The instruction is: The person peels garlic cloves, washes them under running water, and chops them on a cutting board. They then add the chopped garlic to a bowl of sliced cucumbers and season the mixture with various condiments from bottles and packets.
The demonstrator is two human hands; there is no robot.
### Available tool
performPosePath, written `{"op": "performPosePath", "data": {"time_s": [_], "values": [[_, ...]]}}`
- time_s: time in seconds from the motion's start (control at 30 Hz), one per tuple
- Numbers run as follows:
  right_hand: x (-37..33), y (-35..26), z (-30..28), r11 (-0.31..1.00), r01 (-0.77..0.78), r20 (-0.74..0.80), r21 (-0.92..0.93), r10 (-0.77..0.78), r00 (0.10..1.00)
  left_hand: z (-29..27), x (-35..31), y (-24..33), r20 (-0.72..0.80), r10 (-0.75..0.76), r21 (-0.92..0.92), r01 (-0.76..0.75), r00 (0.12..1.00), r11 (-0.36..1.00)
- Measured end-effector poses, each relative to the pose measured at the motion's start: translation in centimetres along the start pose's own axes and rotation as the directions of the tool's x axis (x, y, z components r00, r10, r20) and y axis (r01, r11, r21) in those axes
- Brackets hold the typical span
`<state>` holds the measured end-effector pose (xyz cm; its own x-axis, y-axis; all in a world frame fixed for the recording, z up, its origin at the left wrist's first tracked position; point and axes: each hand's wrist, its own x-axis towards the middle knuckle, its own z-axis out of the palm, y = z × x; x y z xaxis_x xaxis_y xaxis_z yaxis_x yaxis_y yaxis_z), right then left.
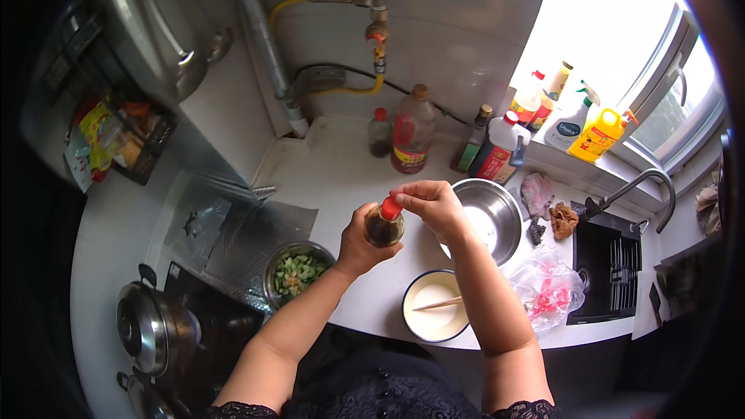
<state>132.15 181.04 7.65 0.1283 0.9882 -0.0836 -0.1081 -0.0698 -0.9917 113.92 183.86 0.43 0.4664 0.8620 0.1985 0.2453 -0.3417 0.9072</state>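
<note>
My left hand [357, 244] is wrapped around a glass bottle [384, 230] of dark liquid, held up above the counter. With thumb and fingers, my right hand [434, 206] pinches the bottle's red cap [391, 208]. That cap sits at the bottle's mouth; whether it is loose or screwed on, I cannot tell. Below my hands stands a white bowl [419, 326] with a dark rim, holding pale batter-like liquid and a wooden stick. A metal bowl [508, 244] is partly behind my right forearm. Left of my left hand, another metal bowl [268, 283] holds chopped green vegetables [296, 271].
Several bottles, including a large brownish one [411, 132] and a white-and-red jug [500, 151], line the back. A plastic bag [551, 287] lies beside the dark sink [597, 295]. Lidded pots [143, 326] stand on the stove [217, 310] at left. Ladles [188, 74] hang above.
</note>
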Motion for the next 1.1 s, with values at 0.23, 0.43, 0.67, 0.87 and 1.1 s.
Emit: {"op": "performPosePath", "data": {"time_s": [0.23,0.43,0.67,0.87,1.1], "values": [[2.3,2.9,-5.4,0.994,-0.061,-0.093,0.093,0.069,0.993,5.8,4.8,-3.9,0.030,0.063,0.114,-0.066,0.998,0.991],[5.0,7.9,-8.4,0.988,-0.102,-0.196,0.112,0.123,0.973,10.5,8.3,-9.2,0.023,0.169,0.219,-0.169,0.985,0.961],[8.0,9.8,-11.5,0.997,-0.045,-0.331,0.057,0.061,0.942,16.2,12.7,-12.3,-0.006,0.187,0.165,-0.183,0.982,0.969],[9.4,11.5,-13.4,0.978,0.004,-0.374,-0.210,-0.084,0.923,17.5,14.3,-11.5,-0.020,0.217,0.170,-0.211,0.976,0.963],[9.0,10.9,-14.5,0.969,0.011,-0.367,-0.248,-0.104,0.924,17.3,14.6,-12.1,0.063,0.155,0.264,-0.167,0.986,0.950]]}}
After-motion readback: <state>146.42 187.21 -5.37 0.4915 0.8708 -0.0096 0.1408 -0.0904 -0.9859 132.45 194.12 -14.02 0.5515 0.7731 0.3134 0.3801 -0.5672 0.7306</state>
